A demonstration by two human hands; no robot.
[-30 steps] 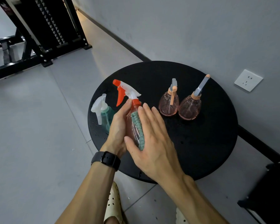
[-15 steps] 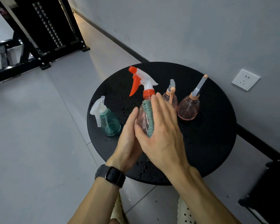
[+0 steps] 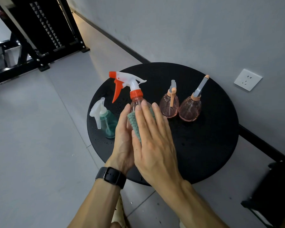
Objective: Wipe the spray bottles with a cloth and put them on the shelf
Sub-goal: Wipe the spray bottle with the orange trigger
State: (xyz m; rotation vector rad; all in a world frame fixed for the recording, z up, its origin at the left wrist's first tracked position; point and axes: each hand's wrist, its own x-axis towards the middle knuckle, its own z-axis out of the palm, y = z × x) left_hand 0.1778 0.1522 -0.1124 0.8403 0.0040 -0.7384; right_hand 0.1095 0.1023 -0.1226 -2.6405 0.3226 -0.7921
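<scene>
While both forearms reach in from six o'clock, the right hand (image 3: 152, 140) lies nearest the camera, fingers straight and together, pressing a green cloth (image 3: 134, 123) flat against the orange-capped bottle (image 3: 135, 100). The left hand (image 3: 123, 137), with a black watch (image 3: 111, 176) on its wrist, cups the bottle's other side with near-straight fingers; whether the thumb wraps round is hidden. The bottle sits sandwiched between the two palms, its long axis running from the wrists toward twelve o'clock, trigger head pointing to ten o'clock. Judging by this, the next wipe would run along that axis, up toward the neck. Beyond, at nine o'clock of the hands, a small teal bottle (image 3: 106, 120) stands on the black tabletop (image 3: 204, 145); at two o'clock two pink bottles (image 3: 179, 106) stand side by side. No shelf is clearly identifiable.
</scene>
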